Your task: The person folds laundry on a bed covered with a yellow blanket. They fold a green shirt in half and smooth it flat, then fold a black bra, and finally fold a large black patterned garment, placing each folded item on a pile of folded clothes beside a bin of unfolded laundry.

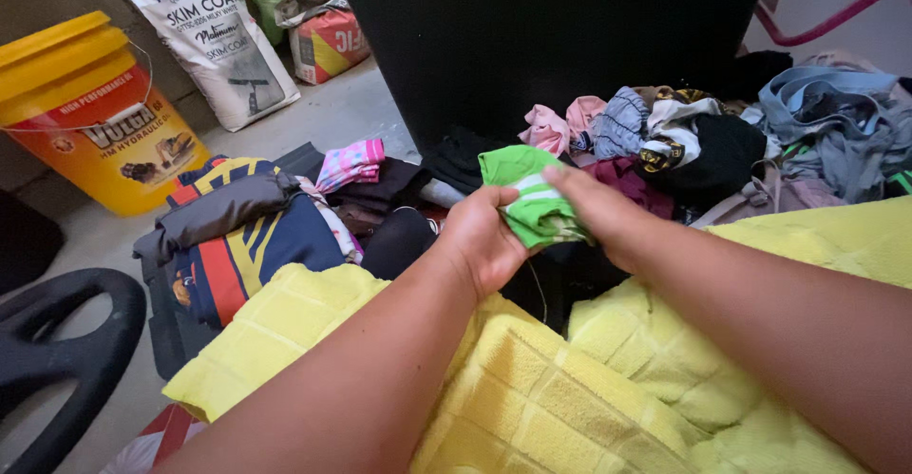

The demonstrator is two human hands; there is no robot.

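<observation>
Both hands meet over a heap of laundry, and between them is a small green garment with white stripes (pixel 532 199). The left hand (pixel 484 237) has its fingers curled shut on the cloth's lower left edge, while the right hand (pixel 594 203) pinches the right side of it from above — the fingertips themselves are partly hidden under the fabric. The green garment is held up in the air just above the pile, in front of a tall black panel (pixel 551 37). Under both forearms lies a thick yellow towel (pixel 532 388) with a raised square pattern. To the left sits a folded navy jersey with yellow and red stripes (pixel 237 246), with a grey garment (pixel 218 210) draped across it and a pink striped piece (pixel 351 162) just beyond. To the right, loose clothes are heaped together — pink (pixel 560 124), black (pixel 717 156) and grey-blue (pixel 836 118) among them. Further back on the concrete floor (pixel 332 113) stand a yellow bucket (pixel 81 113) and a white sack (pixel 214 42), well apart from the hands. A black round object (pixel 62 341) shows at the lower left edge.
</observation>
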